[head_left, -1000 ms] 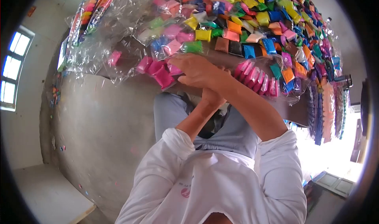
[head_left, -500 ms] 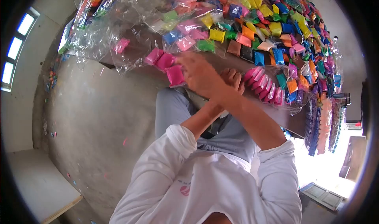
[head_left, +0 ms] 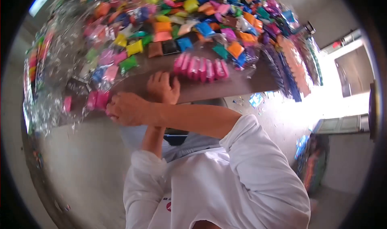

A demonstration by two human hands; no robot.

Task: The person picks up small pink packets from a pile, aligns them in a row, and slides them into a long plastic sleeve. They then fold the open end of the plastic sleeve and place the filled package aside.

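Note:
My forearms cross, the right one over the left. My right hand (head_left: 128, 109) is at the table's front edge on the left, fingers bent over the end of a short row of bright pink packets (head_left: 98, 100); a bit of pink shows at its fingertips. Behind it, my left hand (head_left: 163, 88) rests on the brown table (head_left: 193, 90) with fingers and thumb apart, nothing in it. To its right, a leaning row of pink packets (head_left: 200, 69) lies near the front of the table. One more pink packet (head_left: 67, 104) is at the far left.
Many colourful packets (head_left: 169, 27) are heaped across the table's back. Crumpled clear plastic bags (head_left: 50, 96) cover its left end. Long strips of packets (head_left: 294, 65) hang at the right end. A bright doorway (head_left: 346, 75) is beyond, and scraps (head_left: 256, 100) lie on the floor.
The view has turned, so the table and both hands appear further left. My right hand has moved onto the near end of the short pink row; my left hand's fingers now show more spread.

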